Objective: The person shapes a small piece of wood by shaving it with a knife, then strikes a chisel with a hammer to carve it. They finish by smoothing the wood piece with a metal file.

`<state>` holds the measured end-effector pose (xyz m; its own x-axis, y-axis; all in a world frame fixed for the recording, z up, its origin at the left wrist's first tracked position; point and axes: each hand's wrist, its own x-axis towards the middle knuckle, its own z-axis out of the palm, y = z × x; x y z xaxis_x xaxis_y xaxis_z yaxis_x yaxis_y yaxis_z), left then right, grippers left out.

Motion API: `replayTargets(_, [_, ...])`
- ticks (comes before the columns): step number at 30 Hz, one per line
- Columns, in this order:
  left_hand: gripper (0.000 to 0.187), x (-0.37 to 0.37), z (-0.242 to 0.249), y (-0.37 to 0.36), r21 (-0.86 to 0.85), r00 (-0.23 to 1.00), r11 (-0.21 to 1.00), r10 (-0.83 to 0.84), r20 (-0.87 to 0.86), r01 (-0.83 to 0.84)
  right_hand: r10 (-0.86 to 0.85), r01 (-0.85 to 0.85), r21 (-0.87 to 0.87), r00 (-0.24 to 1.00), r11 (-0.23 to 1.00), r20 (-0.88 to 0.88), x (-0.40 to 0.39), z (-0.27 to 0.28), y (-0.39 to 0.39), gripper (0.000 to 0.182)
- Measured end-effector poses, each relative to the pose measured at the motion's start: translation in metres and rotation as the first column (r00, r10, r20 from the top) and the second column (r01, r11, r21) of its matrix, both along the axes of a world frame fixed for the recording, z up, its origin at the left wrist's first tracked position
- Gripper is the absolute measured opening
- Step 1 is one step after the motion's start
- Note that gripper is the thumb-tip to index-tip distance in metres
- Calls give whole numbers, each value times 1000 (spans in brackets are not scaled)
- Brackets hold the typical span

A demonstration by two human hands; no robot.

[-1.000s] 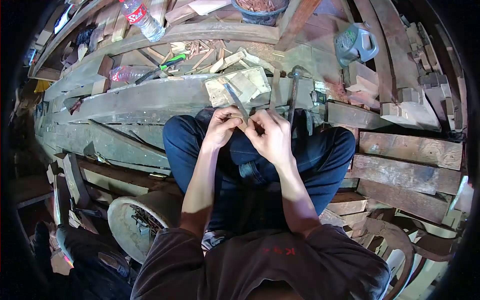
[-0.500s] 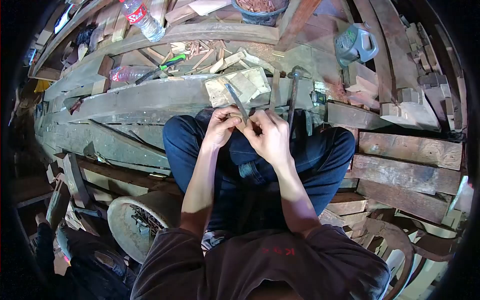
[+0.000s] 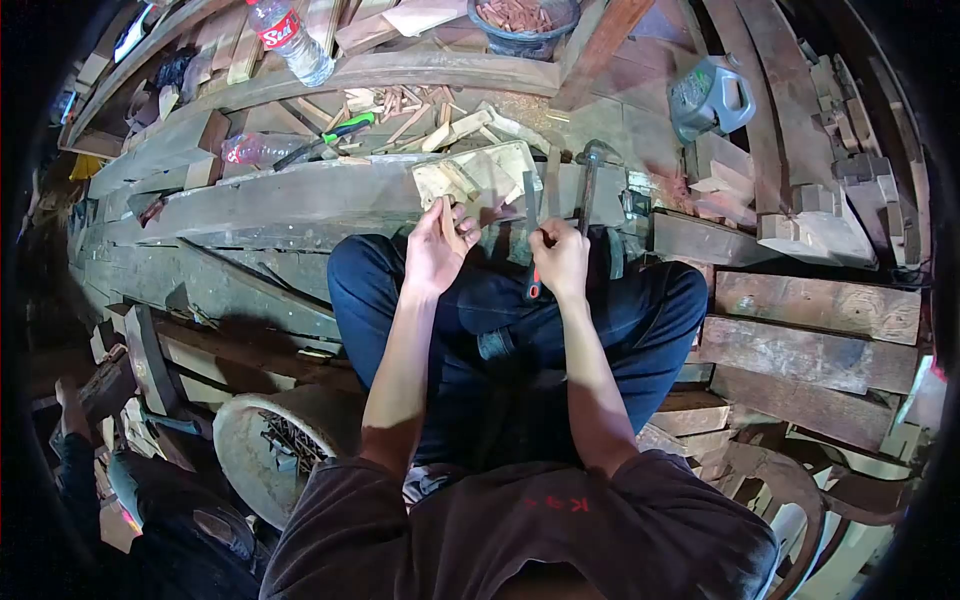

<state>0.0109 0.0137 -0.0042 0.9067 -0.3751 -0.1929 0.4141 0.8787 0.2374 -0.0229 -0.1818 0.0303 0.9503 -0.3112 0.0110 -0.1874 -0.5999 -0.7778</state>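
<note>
I sit cross-legged in blue jeans on wooden planks. My left hand [image 3: 438, 248] pinches a small wooden sliver [image 3: 446, 212] upright, close to a pile of pale wood blocks [image 3: 492, 168] on the long beam [image 3: 290, 195]. My right hand [image 3: 561, 258] grips a thin blade tool [image 3: 531, 205] with a red handle end [image 3: 535, 290]; its blade points up toward the blocks. The two hands are apart, about a hand's width. A hammer [image 3: 588, 185] lies just beyond my right hand.
Two plastic bottles [image 3: 290, 40] [image 3: 255, 148], a green-handled tool [image 3: 330, 135] and wood offcuts lie past the beam. A grey jug [image 3: 708, 95] stands at the upper right, stacked planks [image 3: 815, 305] on the right. Another person's hand [image 3: 70, 400] shows at the lower left.
My hands, joined over my lap around the sliver and blade, have separated. The right hand drew the blade tool to the right; the left hand lifted the sliver toward the blocks.
</note>
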Motion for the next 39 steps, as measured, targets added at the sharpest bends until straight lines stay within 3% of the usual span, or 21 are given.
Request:
replayTargets(7, [23,0,8,1,42,990,996,-77,-120,82,-45,39,-69,996,997,-79,6,-16,7,18])
replayTargets(15, [27,1,6,8,-47,982,986,-164,-91,160,-38,36,-48,999,998,-24,26,-32,11,18])
replayTargets(21, [32,2,2,9,73,986,986,-141,-87,148,-12,4,-52,989,999,-150,59,-64,7,22])
replayTargets(24, [41,4,4,10,140,988,980,-127,-90,139,-45,-12,-280,980,960,-196,55,-52,9,22])
replayTargets(29, [55,4,13,12,241,989,961,-114,-93,133,-27,-73,-364,965,929,-262,26,-15,6,24])
replayTargets(32, [59,4,12,14,299,993,949,-80,-85,102,-4,-148,-374,926,916,-377,1,-1,-2,30])
replayTargets(39, [51,6,6,24,498,990,867,66,-125,5,31,-161,-310,922,937,-385,-43,2,-4,24])
